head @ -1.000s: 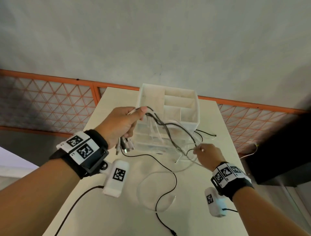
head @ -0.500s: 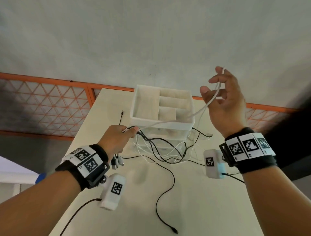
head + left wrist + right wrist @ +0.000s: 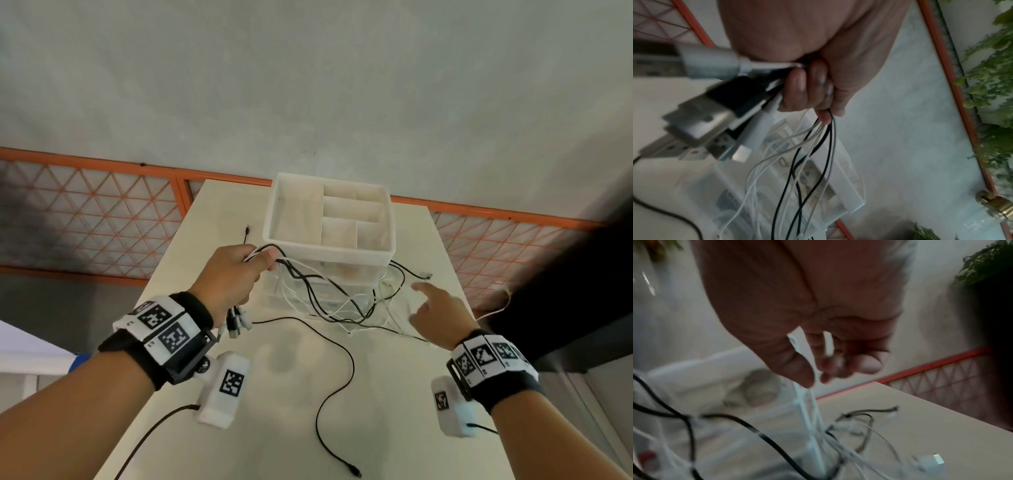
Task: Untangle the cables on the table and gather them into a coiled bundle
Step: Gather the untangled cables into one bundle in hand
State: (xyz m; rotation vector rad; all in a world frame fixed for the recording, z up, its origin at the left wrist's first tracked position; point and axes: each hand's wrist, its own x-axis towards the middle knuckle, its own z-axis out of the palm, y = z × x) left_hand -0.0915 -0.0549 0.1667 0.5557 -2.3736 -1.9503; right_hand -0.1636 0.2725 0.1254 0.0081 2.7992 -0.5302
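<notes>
Black and white cables (image 3: 329, 294) are clenched at their plug ends by the left hand (image 3: 229, 277) above the table (image 3: 274, 411); the right hand (image 3: 438, 315) hovers, fingers loose, holding nothing discernible. Loops draped against the drawer organizer (image 3: 329, 219) could snag and topple it if pulled.

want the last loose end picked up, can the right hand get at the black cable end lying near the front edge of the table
Probably yes. The right hand hovers over the tangle beside the organizer, while the black cable end lies on bare table with nothing between.

Right hand (image 3: 807, 318) over blurred white and black cables (image 3: 813, 426), fingers loosely curled
</notes>
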